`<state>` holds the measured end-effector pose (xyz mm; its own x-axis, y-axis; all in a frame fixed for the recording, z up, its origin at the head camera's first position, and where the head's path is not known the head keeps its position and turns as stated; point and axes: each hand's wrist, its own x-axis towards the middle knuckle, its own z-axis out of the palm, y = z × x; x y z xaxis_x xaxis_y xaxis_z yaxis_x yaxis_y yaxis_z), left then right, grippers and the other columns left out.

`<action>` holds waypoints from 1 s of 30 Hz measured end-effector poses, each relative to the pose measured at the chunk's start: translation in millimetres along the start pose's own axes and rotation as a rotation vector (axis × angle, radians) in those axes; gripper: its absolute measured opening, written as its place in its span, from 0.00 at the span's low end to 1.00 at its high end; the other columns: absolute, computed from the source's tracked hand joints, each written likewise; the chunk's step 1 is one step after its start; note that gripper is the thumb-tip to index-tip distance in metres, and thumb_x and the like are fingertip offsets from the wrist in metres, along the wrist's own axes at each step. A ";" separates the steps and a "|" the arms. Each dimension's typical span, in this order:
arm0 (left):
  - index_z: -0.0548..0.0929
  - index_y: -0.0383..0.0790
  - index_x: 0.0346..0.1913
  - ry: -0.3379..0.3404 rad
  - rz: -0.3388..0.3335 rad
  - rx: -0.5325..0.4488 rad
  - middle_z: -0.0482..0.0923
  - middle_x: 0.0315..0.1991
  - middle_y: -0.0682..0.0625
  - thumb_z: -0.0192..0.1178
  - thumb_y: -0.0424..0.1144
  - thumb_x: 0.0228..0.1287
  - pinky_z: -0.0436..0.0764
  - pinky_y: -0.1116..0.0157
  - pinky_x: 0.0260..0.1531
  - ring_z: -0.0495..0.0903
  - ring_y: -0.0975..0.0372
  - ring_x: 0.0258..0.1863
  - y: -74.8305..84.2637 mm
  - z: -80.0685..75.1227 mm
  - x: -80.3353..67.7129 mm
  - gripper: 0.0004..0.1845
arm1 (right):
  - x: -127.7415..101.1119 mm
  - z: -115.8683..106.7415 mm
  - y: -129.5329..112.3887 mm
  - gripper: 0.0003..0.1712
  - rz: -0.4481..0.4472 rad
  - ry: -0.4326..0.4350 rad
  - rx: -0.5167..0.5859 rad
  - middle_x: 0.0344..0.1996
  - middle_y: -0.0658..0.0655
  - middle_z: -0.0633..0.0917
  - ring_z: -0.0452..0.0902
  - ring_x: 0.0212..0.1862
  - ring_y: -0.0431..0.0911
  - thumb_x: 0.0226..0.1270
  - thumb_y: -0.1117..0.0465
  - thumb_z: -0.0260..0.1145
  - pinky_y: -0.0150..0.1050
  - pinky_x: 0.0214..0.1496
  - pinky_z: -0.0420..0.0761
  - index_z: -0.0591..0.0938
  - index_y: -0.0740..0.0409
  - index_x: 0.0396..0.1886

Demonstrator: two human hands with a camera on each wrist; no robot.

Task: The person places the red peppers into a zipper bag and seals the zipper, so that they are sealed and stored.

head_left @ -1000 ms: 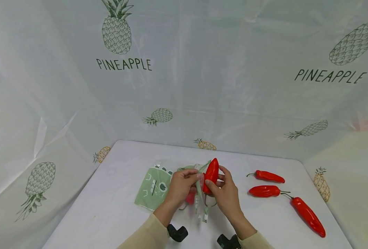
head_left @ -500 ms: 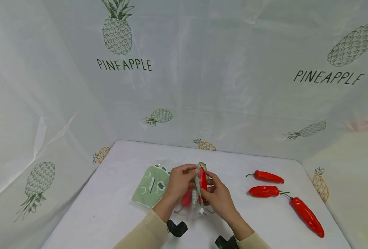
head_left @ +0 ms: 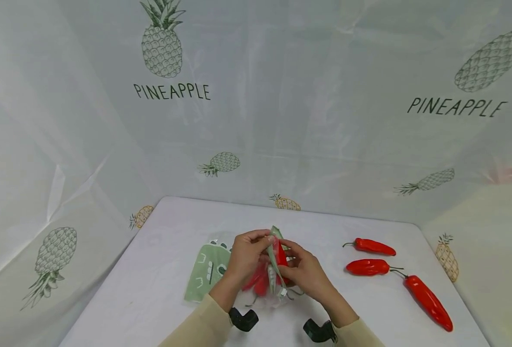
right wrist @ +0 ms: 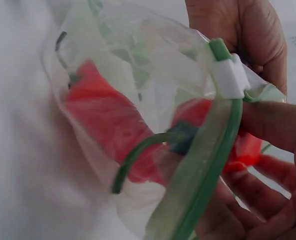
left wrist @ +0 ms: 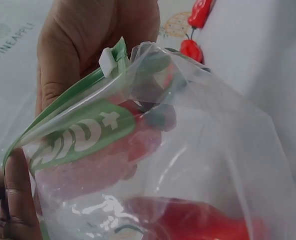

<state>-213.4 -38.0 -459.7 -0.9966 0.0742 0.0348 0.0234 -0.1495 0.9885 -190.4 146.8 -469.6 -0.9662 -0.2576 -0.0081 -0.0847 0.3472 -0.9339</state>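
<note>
My left hand (head_left: 247,253) pinches the green-edged mouth of a clear zip bag (left wrist: 227,130), which has a white slider (right wrist: 230,77). Held in my right hand (head_left: 305,272) is a red chili pepper (head_left: 282,258), inside the bag's mouth and partly hidden by fingers and plastic. Its curved green stem shows in the right wrist view. Lower in the bag lies another red pepper (right wrist: 110,122), seen through the film. Several red shapes show through the plastic in the head view.
Three loose red peppers lie on the right of the white table (head_left: 151,279): one at the back (head_left: 374,246), one in the middle (head_left: 368,267), a longer one in front (head_left: 429,301). Left of the hands is a green packet (head_left: 205,274) with a cartoon face.
My right hand has brought the pepper left and down, from beside the bag into its mouth. My left hand keeps its pinch on the edge and has shifted slightly left.
</note>
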 end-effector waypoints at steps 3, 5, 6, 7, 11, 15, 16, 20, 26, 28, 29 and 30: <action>0.89 0.32 0.55 -0.011 -0.007 0.017 0.88 0.40 0.44 0.71 0.37 0.70 0.88 0.70 0.30 0.86 0.64 0.28 0.7 -0.4 -1.8 0.16 | 1.9 -2.1 -1.0 0.38 -0.011 -0.048 -0.036 0.56 0.63 0.85 0.85 0.44 0.48 0.67 0.59 0.77 0.41 0.31 0.91 0.75 0.52 0.75; 0.89 0.32 0.56 -0.024 -0.001 0.037 0.88 0.40 0.43 0.71 0.38 0.70 0.89 0.69 0.31 0.86 0.64 0.28 0.5 -0.9 -3.4 0.16 | 2.5 -3.9 -1.9 0.38 -0.014 -0.062 -0.079 0.56 0.63 0.85 0.84 0.45 0.48 0.66 0.59 0.77 0.41 0.31 0.91 0.75 0.52 0.75; 0.89 0.32 0.56 -0.025 -0.003 0.043 0.88 0.41 0.43 0.71 0.38 0.70 0.89 0.69 0.31 0.86 0.64 0.29 0.3 -1.4 -3.9 0.16 | 2.7 -4.8 -2.3 0.38 -0.010 -0.056 -0.097 0.56 0.62 0.85 0.84 0.45 0.48 0.66 0.59 0.77 0.41 0.31 0.91 0.75 0.52 0.75; 0.89 0.32 0.56 -0.023 -0.003 0.050 0.89 0.42 0.42 0.71 0.38 0.71 0.89 0.68 0.32 0.86 0.64 0.29 -0.1 -2.2 -4.2 0.16 | 2.7 -5.7 -3.1 0.38 -0.006 -0.038 -0.109 0.56 0.62 0.85 0.84 0.45 0.48 0.65 0.60 0.77 0.40 0.31 0.91 0.76 0.51 0.75; 0.89 0.34 0.56 0.010 0.014 0.099 0.89 0.42 0.42 0.70 0.39 0.72 0.91 0.63 0.34 0.87 0.63 0.29 -0.9 -6.0 -3.5 0.16 | 1.1 -9.9 -5.7 0.40 0.007 0.084 -0.108 0.56 0.60 0.86 0.84 0.44 0.48 0.63 0.62 0.79 0.41 0.31 0.91 0.76 0.48 0.74; 0.89 0.34 0.55 0.040 0.026 0.126 0.89 0.42 0.41 0.70 0.40 0.72 0.92 0.53 0.37 0.87 0.63 0.28 -0.4 -9.3 -0.9 0.15 | -0.3 -14.2 -7.7 0.41 -0.018 0.080 -0.097 0.57 0.60 0.85 0.84 0.47 0.50 0.63 0.63 0.79 0.42 0.33 0.92 0.75 0.46 0.75; 0.89 0.34 0.56 0.042 0.027 0.126 0.89 0.42 0.41 0.69 0.40 0.72 0.92 0.52 0.38 0.87 0.63 0.29 0.0 -9.8 -0.7 0.16 | -0.2 -15.0 -7.9 0.40 -0.026 0.053 -0.105 0.57 0.60 0.85 0.83 0.47 0.50 0.63 0.62 0.78 0.42 0.34 0.92 0.75 0.46 0.75; 0.89 0.33 0.56 0.022 0.022 0.109 0.89 0.41 0.41 0.69 0.38 0.72 0.92 0.58 0.36 0.87 0.63 0.29 1.8 -8.9 -1.5 0.15 | 1.2 -15.8 -8.1 0.38 -0.033 -0.093 -0.154 0.55 0.60 0.85 0.83 0.47 0.49 0.65 0.61 0.76 0.40 0.34 0.91 0.76 0.49 0.75; 0.88 0.30 0.56 -0.044 0.024 0.067 0.89 0.40 0.41 0.68 0.35 0.72 0.89 0.69 0.30 0.87 0.64 0.28 2.5 -2.9 -5.7 0.15 | 5.9 -7.8 -3.6 0.39 0.035 -0.058 -0.133 0.54 0.63 0.86 0.86 0.42 0.48 0.65 0.60 0.77 0.42 0.29 0.90 0.75 0.56 0.75; 0.89 0.31 0.56 -0.037 0.023 0.088 0.89 0.41 0.42 0.69 0.36 0.72 0.89 0.69 0.31 0.87 0.64 0.29 1.9 -2.4 -6.6 0.15 | 7.9 -4.2 -1.8 0.40 0.075 0.049 -0.073 0.55 0.65 0.85 0.87 0.44 0.50 0.64 0.59 0.78 0.45 0.27 0.91 0.74 0.54 0.75; 0.89 0.32 0.56 -0.031 0.018 0.098 0.89 0.42 0.42 0.69 0.37 0.72 0.89 0.68 0.31 0.87 0.64 0.29 1.9 -2.3 -7.4 0.15 | 8.9 -2.4 -1.0 0.41 0.089 0.099 -0.038 0.56 0.65 0.85 0.87 0.44 0.50 0.64 0.60 0.79 0.46 0.27 0.91 0.74 0.54 0.75; 0.89 0.32 0.56 -0.029 0.010 0.097 0.89 0.43 0.42 0.69 0.37 0.72 0.90 0.67 0.32 0.87 0.64 0.29 2.2 -2.0 -8.2 0.15 | 9.8 -0.6 -0.9 0.41 0.098 0.140 -0.005 0.56 0.66 0.85 0.87 0.44 0.51 0.64 0.60 0.79 0.46 0.27 0.91 0.74 0.54 0.75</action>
<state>-205.3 -40.8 -458.1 -0.9937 0.1018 0.0475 0.0421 -0.0541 0.9976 -200.0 144.5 -468.7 -0.9943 -0.0948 -0.0488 0.0104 0.3692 -0.9293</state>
